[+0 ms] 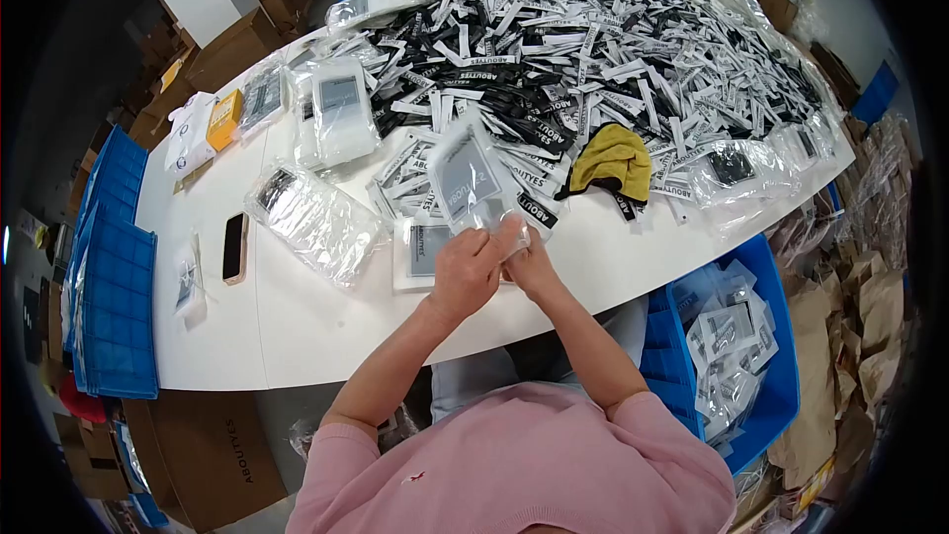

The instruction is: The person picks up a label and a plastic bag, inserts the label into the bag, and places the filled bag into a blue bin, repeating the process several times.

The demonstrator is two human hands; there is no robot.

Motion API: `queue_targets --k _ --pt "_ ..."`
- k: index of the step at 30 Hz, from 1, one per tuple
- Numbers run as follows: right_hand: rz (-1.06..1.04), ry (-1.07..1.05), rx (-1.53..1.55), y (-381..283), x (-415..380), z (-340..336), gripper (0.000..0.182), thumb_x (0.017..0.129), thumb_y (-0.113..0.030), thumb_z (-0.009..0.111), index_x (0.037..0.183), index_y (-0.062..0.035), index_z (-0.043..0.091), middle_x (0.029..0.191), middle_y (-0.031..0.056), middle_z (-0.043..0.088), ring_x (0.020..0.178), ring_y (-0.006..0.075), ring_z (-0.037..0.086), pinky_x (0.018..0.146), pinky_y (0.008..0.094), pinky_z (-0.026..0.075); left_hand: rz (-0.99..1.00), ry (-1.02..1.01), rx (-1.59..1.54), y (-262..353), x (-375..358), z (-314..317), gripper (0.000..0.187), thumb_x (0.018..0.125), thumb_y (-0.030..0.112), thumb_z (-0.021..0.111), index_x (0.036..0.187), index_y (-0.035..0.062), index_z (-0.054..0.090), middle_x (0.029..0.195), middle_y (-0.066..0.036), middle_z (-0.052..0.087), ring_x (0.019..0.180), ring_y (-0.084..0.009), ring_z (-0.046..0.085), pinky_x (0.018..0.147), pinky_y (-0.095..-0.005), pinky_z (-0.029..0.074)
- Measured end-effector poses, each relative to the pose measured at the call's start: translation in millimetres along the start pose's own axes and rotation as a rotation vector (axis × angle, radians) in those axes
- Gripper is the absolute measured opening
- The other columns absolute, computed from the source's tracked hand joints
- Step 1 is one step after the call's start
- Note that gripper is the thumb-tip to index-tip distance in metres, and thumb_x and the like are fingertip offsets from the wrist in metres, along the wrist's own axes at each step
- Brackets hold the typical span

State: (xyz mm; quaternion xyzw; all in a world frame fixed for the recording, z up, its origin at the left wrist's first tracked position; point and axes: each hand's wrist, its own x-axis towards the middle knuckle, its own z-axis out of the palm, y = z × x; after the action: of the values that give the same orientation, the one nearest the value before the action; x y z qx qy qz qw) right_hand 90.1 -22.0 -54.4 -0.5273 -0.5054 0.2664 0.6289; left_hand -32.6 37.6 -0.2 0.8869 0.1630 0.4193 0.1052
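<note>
My left hand (468, 270) and my right hand (530, 259) are together at the near edge of the table, fingers closed on the lower end of a see-through plastic bag (467, 183). The bag has a grey printed panel and tilts up away from me. Under it lies a stack of similar flat bags (420, 255), partly covered by my left hand. Just beyond is a heap of black and white printed strips (514, 69) lettered ABOUTYES. Whether a strip is inside the held bag cannot be made out.
A yellow cloth (608, 163) lies right of the bag. Plastic-wrapped packs (316, 222) and a phone (234, 248) are on the left. A blue bin (781, 336) of filled bags stands at my right. Blue crates (114, 307) line the table's left end.
</note>
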Motion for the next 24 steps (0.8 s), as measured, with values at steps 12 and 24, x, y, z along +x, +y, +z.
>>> queue_targets --k 12,24 --pt "0.392 -0.073 0.03 -27 -10 9 0.015 0.08 -0.007 0.053 0.086 0.006 0.057 0.066 0.0106 0.061 0.061 0.017 0.06 0.056 0.0313 0.047 -0.221 -0.17 -0.105 -1 -9 -6 0.064 0.066 -0.002 0.057 0.128 0.0104 0.048 0.071 -0.012 0.06 0.063 -0.029 0.059 0.055 -0.038 0.047" --pt "0.268 -0.09 0.046 -39 2 -8 0.014 0.076 -0.002 0.058 0.087 0.0013 0.066 0.067 0.0033 0.062 0.061 0.007 0.054 0.055 0.0255 0.045 0.096 -0.288 0.008 -6 46 -50 0.075 0.069 0.006 0.058 0.137 0.0043 0.029 0.08 -0.014 0.058 0.081 -0.0327 0.054 0.085 -0.0412 0.039"
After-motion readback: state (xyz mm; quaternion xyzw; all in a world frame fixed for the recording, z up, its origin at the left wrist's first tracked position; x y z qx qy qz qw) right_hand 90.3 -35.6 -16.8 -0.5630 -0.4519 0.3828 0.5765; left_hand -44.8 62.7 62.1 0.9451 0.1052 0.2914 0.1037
